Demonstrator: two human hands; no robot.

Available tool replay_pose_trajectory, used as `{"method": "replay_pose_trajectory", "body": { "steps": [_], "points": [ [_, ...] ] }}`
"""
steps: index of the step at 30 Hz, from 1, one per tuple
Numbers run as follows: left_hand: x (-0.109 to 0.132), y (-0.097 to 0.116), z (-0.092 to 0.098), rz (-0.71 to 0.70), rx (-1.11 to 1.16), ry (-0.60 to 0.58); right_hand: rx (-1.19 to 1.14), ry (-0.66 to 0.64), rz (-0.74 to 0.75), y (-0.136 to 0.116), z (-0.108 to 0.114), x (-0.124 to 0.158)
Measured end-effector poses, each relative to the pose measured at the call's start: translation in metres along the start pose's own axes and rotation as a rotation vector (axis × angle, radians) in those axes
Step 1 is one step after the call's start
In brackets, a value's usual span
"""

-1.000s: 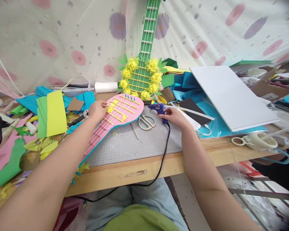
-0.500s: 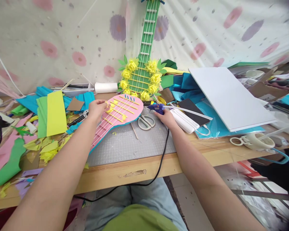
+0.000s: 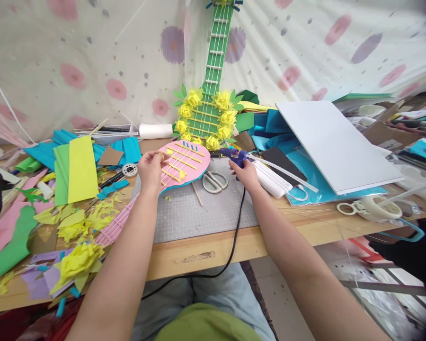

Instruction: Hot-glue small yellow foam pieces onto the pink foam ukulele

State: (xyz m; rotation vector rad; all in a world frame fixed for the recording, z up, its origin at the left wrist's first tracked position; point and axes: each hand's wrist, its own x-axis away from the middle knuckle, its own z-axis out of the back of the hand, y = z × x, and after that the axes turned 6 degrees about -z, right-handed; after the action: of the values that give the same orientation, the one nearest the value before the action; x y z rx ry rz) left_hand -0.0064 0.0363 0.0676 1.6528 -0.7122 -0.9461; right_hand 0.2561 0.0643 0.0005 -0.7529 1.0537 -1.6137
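My left hand (image 3: 151, 169) is over the left edge of a pink paper guitar (image 3: 190, 166), its fingers pinched together. What is between the fingertips is too small to make out. The guitar has yellow bars, white strings, small blue pegs and yellow pieces on its body; its neck runs under my left forearm toward the front left. My right hand (image 3: 246, 174) grips a purple glue gun (image 3: 233, 154), nozzle pointing left, with a long glue stick (image 3: 287, 174) sticking out of its back. Below the guitar's right edge lie scissors (image 3: 215, 182) on a grey cutting mat (image 3: 213, 218).
A green guitar (image 3: 213, 71) with yellow paper flowers stands against the curtain. White board (image 3: 337, 147) and blue paper lie at right. Paper scraps (image 3: 74, 222) and a yellow flower (image 3: 80, 260) cover the left. The glue gun's black cord (image 3: 234, 237) hangs over the table edge (image 3: 199, 253).
My left hand has moved slightly right over the guitar body, its forearm swinging right and uncovering the guitar's neck and a yellow flower. The glue gun has lifted slightly.
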Motion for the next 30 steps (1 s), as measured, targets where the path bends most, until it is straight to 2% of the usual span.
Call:
{"method": "replay_pose_trajectory", "body": {
  "steps": [3,5,9,14,17,21,25,30],
  "points": [
    [0.008,-0.016,0.003,-0.078,-0.135,0.021,-0.243,-0.067,0.062,-0.003,-0.004,0.003],
    [0.012,-0.027,0.007,-0.105,-0.177,0.000,-0.309,-0.119,0.096,-0.008,-0.006,0.008],
    [0.018,-0.037,0.015,-0.157,-0.191,-0.079,-0.331,-0.250,0.109,-0.022,-0.010,0.025],
    [0.026,-0.033,0.018,-0.197,-0.259,-0.174,-0.266,-0.373,0.104,-0.034,-0.017,0.045],
    [0.031,-0.031,0.018,-0.208,-0.385,-0.223,-0.215,-0.393,0.113,-0.035,-0.023,0.049],
    [0.033,-0.031,0.019,-0.255,-0.506,-0.234,-0.190,-0.374,0.182,-0.034,-0.030,0.052],
    [0.034,-0.033,0.019,-0.272,-0.541,-0.227,-0.173,-0.353,0.267,-0.035,-0.035,0.056],
    [0.036,-0.032,0.018,-0.288,-0.522,-0.224,-0.116,-0.344,0.304,-0.037,-0.037,0.060]
  ]
}}
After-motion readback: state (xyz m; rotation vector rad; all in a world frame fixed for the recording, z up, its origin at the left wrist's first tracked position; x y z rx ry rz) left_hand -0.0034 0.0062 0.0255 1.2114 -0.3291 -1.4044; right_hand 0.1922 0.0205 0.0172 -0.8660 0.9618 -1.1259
